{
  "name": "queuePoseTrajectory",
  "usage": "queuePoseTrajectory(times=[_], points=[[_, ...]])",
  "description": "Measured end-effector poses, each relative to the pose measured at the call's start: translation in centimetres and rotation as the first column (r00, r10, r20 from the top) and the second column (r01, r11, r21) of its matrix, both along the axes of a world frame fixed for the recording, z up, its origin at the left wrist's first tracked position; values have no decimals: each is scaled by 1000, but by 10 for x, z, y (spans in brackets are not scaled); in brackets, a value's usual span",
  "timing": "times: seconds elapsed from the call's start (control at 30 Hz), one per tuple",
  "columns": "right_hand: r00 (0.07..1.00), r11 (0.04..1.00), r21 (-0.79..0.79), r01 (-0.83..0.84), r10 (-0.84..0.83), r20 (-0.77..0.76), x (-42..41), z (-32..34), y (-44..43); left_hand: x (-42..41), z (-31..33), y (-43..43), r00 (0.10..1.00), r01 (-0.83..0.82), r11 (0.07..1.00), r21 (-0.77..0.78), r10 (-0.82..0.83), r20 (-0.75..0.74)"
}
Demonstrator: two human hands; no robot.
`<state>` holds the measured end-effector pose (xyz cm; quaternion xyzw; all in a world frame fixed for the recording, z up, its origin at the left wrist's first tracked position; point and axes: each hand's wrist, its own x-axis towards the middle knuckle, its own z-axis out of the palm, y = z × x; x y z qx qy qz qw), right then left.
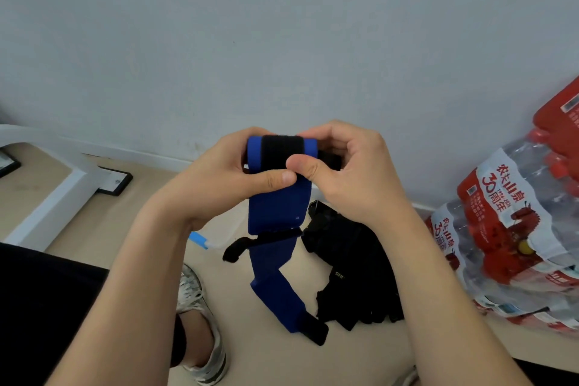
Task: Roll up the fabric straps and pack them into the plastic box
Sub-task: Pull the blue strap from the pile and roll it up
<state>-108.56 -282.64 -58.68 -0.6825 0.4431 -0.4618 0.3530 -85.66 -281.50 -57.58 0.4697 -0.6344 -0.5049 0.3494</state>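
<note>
The blue strap (277, 210) is at the centre of the frame, its upper end wound into a roll (275, 152) whose axis runs left to right between your hands. Your left hand (219, 178) grips the roll's left end and your right hand (351, 172) its right end, with both thumbs pressed on the front and the fingers curled behind. The loose tail hangs straight down toward the lower centre and bends onto the floor (266, 363), so winding on probably means turning the roll down along that length. A black fabric pile (347, 257) lies just right of the tail, and a pack of water bottles (507, 229) fills the right edge. The plastic box isn't plainly visible.
</note>
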Motion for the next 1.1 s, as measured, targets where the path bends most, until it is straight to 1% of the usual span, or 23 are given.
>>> queuePoseTrajectory(times=[0.03, 0.17, 0.33, 0.43, 0.53, 0.6, 0.67, 0.7, 0.77, 0.83, 0.87, 0.93, 1.0, 1.1], points=[[1000, 1000, -12, 4, -4, 2, 1, -1, 1, 1, 1, 0, 1000, 9, 1000, 9, -9, -1], [1000, 999, -41, 9, -8, 23, 3, -1, 2, 0, 2, 1, 996, 11, 999, 38, -8, -87], [999, 994, -95, 45, -44, 15, 3, 1, 2, -9, 1, 2, 993, -54, 998, -39, 50, -103], [997, 987, -144, 75, -76, -5, 4, 1, 2, -10, 3, 3, 988, -67, 993, -98, 53, -145], [1000, 989, -150, 4, -2, 17, -3, 3, 0, -12, 2, 5, 986, -41, 989, -144, 16, -167], [998, 996, -93, -8, 14, 56, -8, 3, -5, -14, 3, 6, 985, -12, 987, -157, -15, -169], [993, 999, 17, -48, 46, 108, -11, -1, -7, -16, 4, 7, 983, 15, 986, -167, -45, -180], [978, 989, 95, -110, 91, 188, -12, -2, -6, -17, 5, 7, 981, 14, 986, -167, -46, -189], [902, 934, 218, -283, 182, 390, -13, -4, -2, -17, 6, 7, 974, -8, 988, -154, -27, -224], [826, 871, 257, -418, 246, 508, -14, -5, 0, -16, 7, 6, 969, -14, 991, -133, -19, -247], [804, 846, 280, -454, 254, 537, -14, -5, 0, -15, 7, 6, 970, -19, 993, -121, -11, -245], [804, 814, 353, -462, 215, 554, -13, -5, -1, -15, 6, 7, 967, -25, 996, -88, 2, -255], [822, 809, 395, -435, 178, 542, -13, -6, -4, -15, 6, 9, 961, -2, 998, -56, -13, -277], [830, 812, 426, -399, 122, 544, -14, -6, -5, -15, 7, 11, 965, 21, 999, -42, -31, -262]])
